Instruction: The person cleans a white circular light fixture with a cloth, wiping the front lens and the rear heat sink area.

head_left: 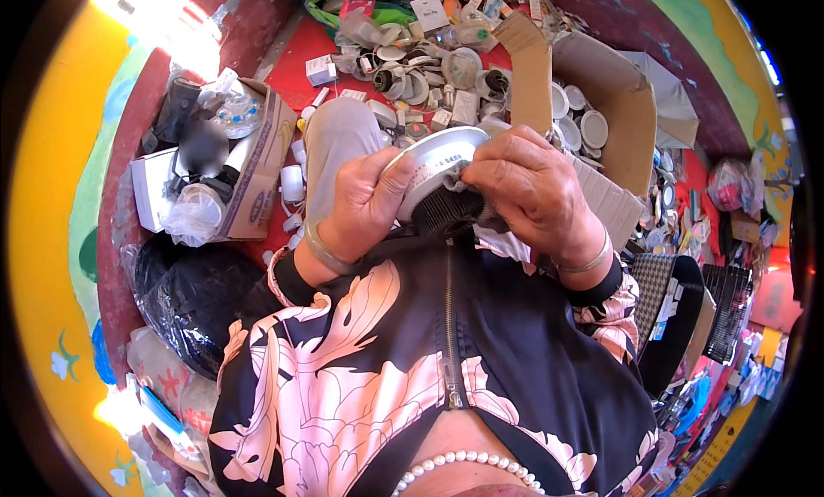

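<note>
In the head view, a round white lamp fitting (433,166) with a dark finned back is held close to the chest, just this side of the heap of similar parts (429,63). It is gripped at its near-left rim by the left hand (365,207), fingers curled about it, and pinched at its right edge by the right hand (528,188). Beyond it, an open cardboard box (601,93) is already partly filled with white round pieces. The fitting is judged to be in mid-handling, with much of the heap left.

black/pink floral zip top, pearl necklace, silver bangles.
</note>
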`<move>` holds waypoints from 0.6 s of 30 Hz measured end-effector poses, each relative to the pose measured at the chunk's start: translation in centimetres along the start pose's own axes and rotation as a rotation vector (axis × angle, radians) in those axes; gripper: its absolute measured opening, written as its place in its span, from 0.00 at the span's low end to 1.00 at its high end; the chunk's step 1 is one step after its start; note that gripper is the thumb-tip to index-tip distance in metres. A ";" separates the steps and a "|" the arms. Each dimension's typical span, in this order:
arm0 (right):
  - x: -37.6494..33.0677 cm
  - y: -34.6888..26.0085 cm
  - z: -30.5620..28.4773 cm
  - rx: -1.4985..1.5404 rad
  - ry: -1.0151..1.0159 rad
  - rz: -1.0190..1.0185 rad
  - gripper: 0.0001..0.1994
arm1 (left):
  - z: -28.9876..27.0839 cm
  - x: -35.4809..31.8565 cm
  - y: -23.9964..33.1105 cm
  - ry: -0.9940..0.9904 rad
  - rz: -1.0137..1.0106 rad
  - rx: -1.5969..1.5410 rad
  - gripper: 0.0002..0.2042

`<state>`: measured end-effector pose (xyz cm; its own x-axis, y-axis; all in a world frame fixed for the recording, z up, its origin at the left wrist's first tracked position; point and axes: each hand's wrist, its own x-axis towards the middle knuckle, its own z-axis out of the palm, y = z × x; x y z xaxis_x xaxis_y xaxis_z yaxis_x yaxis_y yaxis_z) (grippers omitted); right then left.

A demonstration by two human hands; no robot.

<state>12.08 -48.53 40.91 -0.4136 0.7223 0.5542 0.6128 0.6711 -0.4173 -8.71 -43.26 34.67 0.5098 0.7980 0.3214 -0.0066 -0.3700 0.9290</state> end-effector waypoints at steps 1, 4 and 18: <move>-0.2 0.2 0.0 0.022 -0.039 0.036 0.11 | 0.0 -0.1 -0.4 0.007 0.012 0.007 0.14; -1.0 0.7 0.2 -0.080 -0.038 0.137 0.09 | 0.4 -0.5 -0.7 0.067 -0.051 -0.068 0.14; 0.9 -0.5 -0.7 -0.005 0.098 0.023 0.12 | 0.5 0.5 0.2 0.056 -0.199 -0.221 0.17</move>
<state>11.88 -48.37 42.12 -0.3315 0.7177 0.6124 0.6248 0.6533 -0.4276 -8.06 -43.15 34.94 0.4713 0.8719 0.1328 -0.1012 -0.0961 0.9902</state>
